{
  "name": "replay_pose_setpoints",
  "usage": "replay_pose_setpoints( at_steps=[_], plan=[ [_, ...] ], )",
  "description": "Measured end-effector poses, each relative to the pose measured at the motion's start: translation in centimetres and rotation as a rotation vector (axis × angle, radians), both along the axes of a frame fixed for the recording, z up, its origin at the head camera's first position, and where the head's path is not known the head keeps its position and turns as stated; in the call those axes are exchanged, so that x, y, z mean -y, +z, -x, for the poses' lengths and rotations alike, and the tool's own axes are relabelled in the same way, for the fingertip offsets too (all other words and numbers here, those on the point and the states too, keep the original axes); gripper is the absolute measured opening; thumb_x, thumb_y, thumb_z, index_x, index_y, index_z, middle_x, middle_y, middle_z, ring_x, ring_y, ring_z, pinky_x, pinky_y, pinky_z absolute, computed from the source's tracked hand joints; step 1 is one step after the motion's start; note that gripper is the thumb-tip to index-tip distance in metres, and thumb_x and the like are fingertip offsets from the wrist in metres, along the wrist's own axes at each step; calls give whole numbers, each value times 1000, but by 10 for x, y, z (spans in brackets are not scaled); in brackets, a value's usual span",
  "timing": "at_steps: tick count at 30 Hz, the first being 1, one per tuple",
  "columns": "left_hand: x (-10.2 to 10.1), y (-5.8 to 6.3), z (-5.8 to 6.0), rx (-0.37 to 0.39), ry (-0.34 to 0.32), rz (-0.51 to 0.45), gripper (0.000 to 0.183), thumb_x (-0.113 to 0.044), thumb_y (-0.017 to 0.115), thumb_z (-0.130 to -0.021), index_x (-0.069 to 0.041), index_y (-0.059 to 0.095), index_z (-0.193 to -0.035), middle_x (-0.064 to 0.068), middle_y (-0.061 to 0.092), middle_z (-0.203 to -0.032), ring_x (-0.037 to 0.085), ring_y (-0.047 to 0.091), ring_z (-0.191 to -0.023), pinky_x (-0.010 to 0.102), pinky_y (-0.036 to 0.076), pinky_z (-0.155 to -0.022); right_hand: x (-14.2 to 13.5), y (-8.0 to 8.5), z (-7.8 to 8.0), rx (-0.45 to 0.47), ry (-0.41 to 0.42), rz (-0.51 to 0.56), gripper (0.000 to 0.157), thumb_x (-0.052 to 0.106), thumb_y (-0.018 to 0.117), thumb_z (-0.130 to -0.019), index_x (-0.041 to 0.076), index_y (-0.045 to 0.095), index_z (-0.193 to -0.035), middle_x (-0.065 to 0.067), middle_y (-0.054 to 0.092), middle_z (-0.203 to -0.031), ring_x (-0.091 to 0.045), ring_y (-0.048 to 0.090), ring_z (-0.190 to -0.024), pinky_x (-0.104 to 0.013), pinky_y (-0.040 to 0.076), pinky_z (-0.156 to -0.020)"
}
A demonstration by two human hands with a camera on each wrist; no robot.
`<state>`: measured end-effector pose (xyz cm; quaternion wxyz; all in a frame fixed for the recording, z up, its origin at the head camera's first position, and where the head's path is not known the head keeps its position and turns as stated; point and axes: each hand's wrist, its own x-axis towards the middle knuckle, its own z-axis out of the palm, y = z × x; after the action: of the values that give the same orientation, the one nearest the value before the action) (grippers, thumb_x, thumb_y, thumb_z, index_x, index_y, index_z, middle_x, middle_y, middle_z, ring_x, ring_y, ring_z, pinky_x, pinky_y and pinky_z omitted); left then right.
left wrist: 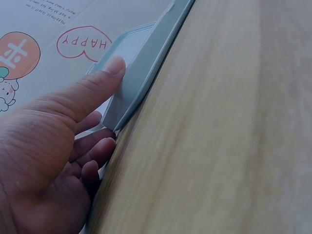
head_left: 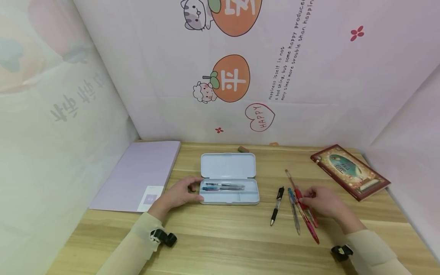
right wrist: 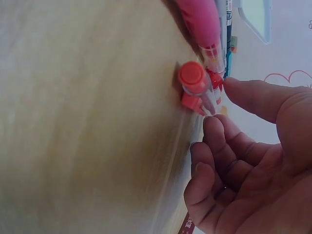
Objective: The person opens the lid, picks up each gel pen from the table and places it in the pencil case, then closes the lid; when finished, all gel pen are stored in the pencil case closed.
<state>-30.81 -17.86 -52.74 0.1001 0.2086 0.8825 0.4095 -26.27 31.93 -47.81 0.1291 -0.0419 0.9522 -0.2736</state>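
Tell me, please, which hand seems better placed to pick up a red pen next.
Probably the right hand: it is right at the red pens, while the left hand is farther off, holding the left end of the open pencil case.

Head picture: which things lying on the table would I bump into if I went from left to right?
Purple folder, pencil case, black pen, blue pen, book. I left out things that overlap too much to place.
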Motion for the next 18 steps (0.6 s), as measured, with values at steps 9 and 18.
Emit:
replay_pose_setpoints(
  at_steps=[9,18],
  plan=[
    [2,-1,0,8,1,-10,78,-46,84,-74,-17,54,-140,1,56,-98,19,50,-89,37,43,-78,3,1,0,37,-33,-16,33,35,65,-94,2,64,-101,-5,61,-88,-21,51,-73,-35,40,-60],
    [1,-1,1,-5,-8,-18,77,-45,84,-75,-15,54,-140,1,55,-97,19,51,-88,37,44,-77,1,1,2,49,-61,-32,33,36,65,-93,3,66,-97,-7,63,-91,-22,54,-77,-35,42,-62]
  ],
)
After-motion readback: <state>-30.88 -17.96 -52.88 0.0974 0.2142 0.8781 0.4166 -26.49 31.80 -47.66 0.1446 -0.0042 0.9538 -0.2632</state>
